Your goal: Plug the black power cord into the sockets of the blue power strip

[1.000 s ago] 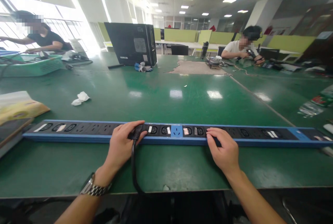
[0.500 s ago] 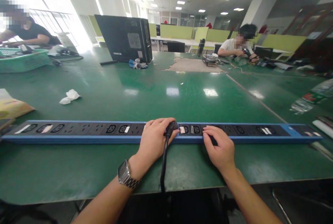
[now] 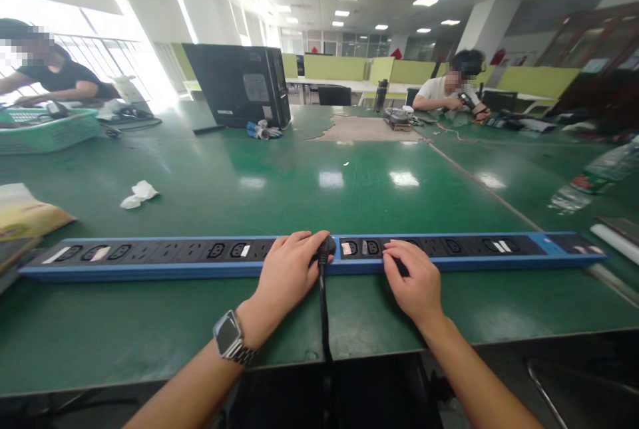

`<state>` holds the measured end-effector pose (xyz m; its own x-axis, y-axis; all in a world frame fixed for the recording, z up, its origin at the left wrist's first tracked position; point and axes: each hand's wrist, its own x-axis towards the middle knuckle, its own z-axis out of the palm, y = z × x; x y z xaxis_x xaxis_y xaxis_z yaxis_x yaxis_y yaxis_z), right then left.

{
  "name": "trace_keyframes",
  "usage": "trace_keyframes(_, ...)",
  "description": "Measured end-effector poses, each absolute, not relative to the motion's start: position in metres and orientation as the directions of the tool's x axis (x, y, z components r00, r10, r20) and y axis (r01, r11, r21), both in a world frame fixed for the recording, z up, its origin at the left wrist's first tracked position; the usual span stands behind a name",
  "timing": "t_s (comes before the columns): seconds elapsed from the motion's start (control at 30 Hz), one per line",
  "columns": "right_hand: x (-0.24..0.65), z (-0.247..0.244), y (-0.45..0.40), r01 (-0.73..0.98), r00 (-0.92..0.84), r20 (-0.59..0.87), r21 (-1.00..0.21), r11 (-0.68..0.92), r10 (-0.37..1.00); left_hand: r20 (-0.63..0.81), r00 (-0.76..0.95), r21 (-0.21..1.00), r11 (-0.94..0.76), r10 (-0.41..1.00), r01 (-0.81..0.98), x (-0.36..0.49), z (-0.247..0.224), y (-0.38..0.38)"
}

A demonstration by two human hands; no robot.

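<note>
A long blue power strip [image 3: 170, 272] with a black socket face lies across the green table in front of me. My left hand [image 3: 292, 263], a watch on its wrist, curls round a black plug [image 3: 327, 245] at the middle of the strip. The plug's thick black cable [image 3: 324, 316] runs down over the table's near edge. Whether the plug sits fully in a socket is hidden by my fingers. My right hand [image 3: 413, 276] rests on the strip just right of the middle, thumb and fingertips drawn together; anything between them cannot be made out.
A black computer case [image 3: 237, 86] stands at the back, with gloves [image 3: 263, 130] beside it. Crumpled tissue [image 3: 140, 194] lies left, and a green basket [image 3: 54, 133] sits far left. A plastic bottle [image 3: 592, 179] is at right. Two people [image 3: 452, 86] sit across the table.
The view has tilted slightly, so the scene sits a little lower. Both hands keep nearly the same places on the strip, the left still on the plug.
</note>
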<state>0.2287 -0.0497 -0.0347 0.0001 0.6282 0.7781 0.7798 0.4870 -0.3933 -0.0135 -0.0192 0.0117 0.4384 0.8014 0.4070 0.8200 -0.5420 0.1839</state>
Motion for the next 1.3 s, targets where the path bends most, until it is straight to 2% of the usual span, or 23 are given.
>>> trace_keyframes(0.07,0.228,-0.034,-0.050,0.762,0.034,0.763,-0.437,0.477,0.646,0.418,0.440,0.199,-0.552,0.795,0.810,-0.014,0.010,-0.020)
trace_keyframes(0.13,0.228,-0.028,-0.051,0.708,0.106,0.710,-0.545,0.449,0.696,0.483,0.389,0.294,-0.563,0.785,0.772,-0.011,0.012,-0.023)
trace_keyframes(0.23,0.223,-0.006,-0.062,0.512,0.255,0.531,-0.783,0.353,0.808,0.628,0.263,0.415,-0.601,0.732,0.683,0.005,0.019,-0.031)
trace_keyframes(0.3,0.219,0.013,-0.072,0.418,0.209,0.390,-0.865,0.279,0.897,0.673,0.301,0.380,-0.665,0.676,0.643,0.022,0.024,-0.038)
trace_keyframes(0.33,0.218,0.022,-0.076,0.444,0.142,0.340,-0.862,0.247,0.930,0.672,0.356,0.345,-0.700,0.649,0.626,0.032,0.026,-0.041)
trace_keyframes(0.4,0.220,0.036,-0.082,0.599,0.023,0.272,-0.774,0.204,0.962,0.650,0.441,0.310,-0.745,0.619,0.590,0.050,0.027,-0.044)
trace_keyframes(0.5,0.241,0.043,-0.075,0.761,0.011,0.251,-0.630,0.155,0.968,0.613,0.458,0.365,-0.745,0.644,0.558,0.059,0.021,-0.040)
trace_keyframes(0.6,0.271,0.040,-0.057,0.775,0.031,0.233,-0.619,0.123,0.972,0.562,0.433,0.368,-0.682,0.704,0.632,0.041,0.011,-0.029)
trace_keyframes(0.77,0.285,0.044,-0.031,0.817,-0.076,0.165,-0.554,0.156,0.983,0.490,0.403,0.249,-0.567,0.773,0.785,0.005,-0.001,-0.020)
trace_keyframes(0.9,0.264,0.047,-0.019,0.927,-0.140,0.228,-0.311,0.208,0.964,0.466,0.427,0.203,-0.563,0.775,0.801,0.004,-0.002,-0.022)
trace_keyframes(0.97,0.255,0.045,-0.015,0.966,-0.148,0.261,-0.170,0.196,0.954,0.465,0.427,0.192,-0.559,0.775,0.806,0.007,-0.002,-0.023)
trace_keyframes(1.03,0.250,0.043,-0.012,0.982,-0.142,0.257,-0.083,0.168,0.956,0.463,0.433,0.182,-0.561,0.773,0.807,0.008,-0.002,-0.023)
trace_keyframes(1.13,0.250,0.039,-0.015,0.977,-0.162,0.229,-0.097,0.188,0.960,0.457,0.440,0.178,-0.564,0.773,0.807,0.007,-0.002,-0.022)
trace_keyframes(1.2,0.251,0.038,-0.021,0.961,-0.166,0.242,-0.177,0.212,0.956,0.450,0.440,0.178,-0.561,0.777,0.808,0.006,-0.002,-0.021)
trace_keyframes(1.3,0.251,0.050,-0.033,0.940,-0.084,0.310,-0.291,0.178,0.947,0.430,0.443,0.177,-0.555,0.787,0.813,0.006,-0.002,-0.021)
